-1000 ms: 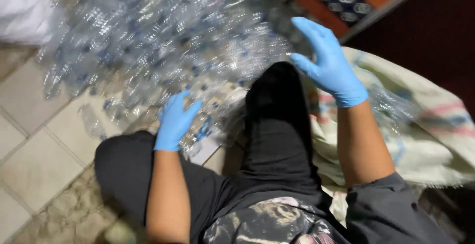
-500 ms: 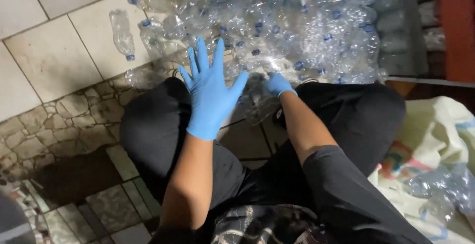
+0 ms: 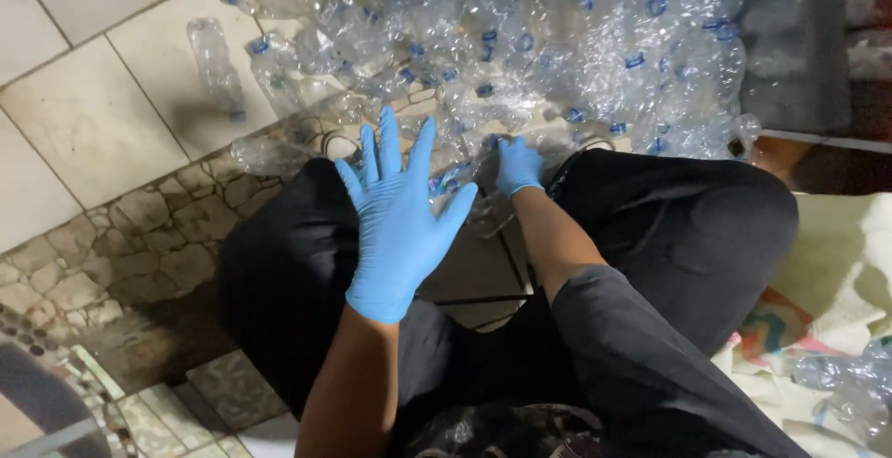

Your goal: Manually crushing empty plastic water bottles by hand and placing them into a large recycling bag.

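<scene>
Tiled floor (image 3: pixel 84 114) carried a heap of clear plastic bottles (image 3: pixel 557 58); a woven sack (image 3: pixel 836 263) lay beside.

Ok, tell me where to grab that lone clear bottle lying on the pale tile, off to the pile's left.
Probably take the lone bottle around its middle, from above: it lies flat on the tile, apart from the pile, with bare floor along both long sides for fingers.
</scene>
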